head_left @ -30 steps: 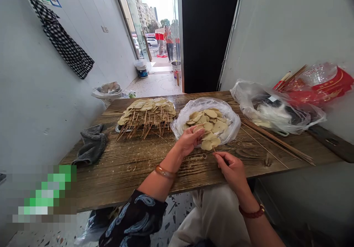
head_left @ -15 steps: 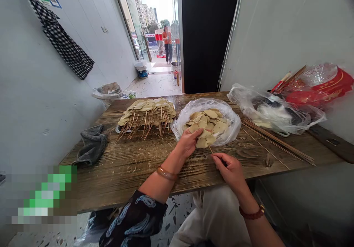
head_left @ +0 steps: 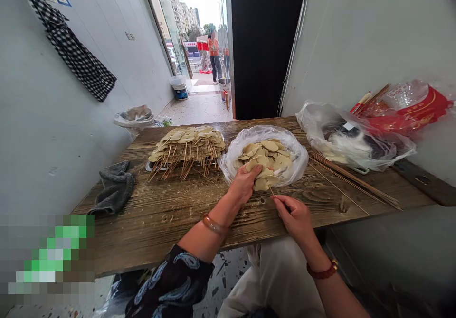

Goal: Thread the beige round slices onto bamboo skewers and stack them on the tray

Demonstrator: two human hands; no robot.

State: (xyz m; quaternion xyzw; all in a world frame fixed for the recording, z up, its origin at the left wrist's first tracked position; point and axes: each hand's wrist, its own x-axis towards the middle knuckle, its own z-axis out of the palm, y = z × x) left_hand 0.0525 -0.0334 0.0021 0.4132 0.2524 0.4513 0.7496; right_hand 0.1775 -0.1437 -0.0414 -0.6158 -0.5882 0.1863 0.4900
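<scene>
My left hand (head_left: 245, 183) is closed on thin, pale yellow slices (head_left: 262, 183) that look like potato, at the near rim of a plastic-lined bowl. Between the thumb and fingers of my right hand (head_left: 291, 212) is the lower end of a thin wooden skewer (head_left: 271, 191). Its upper part runs into the held slices, so its tip is hidden. More loose slices (head_left: 272, 152) fill the clear plastic bag (head_left: 301, 154) that lines the bowl. To the left, skewered slices (head_left: 188, 140) lie stacked on a tray, their stick ends pointing towards me.
Loose skewers (head_left: 356, 181) lie on the wooden table (head_left: 156, 228) at the right, near a crumpled plastic bag (head_left: 388, 154) and a dark cleaver-like blade (head_left: 423, 180). A grey cloth (head_left: 116, 187) rests at the left edge. Outside the doorway stands a person (head_left: 214, 54).
The view has shifted slightly. Both hands keep nearly the same place and grip, with the held slices spread a little differently around the skewer. The person outside has changed stance.
</scene>
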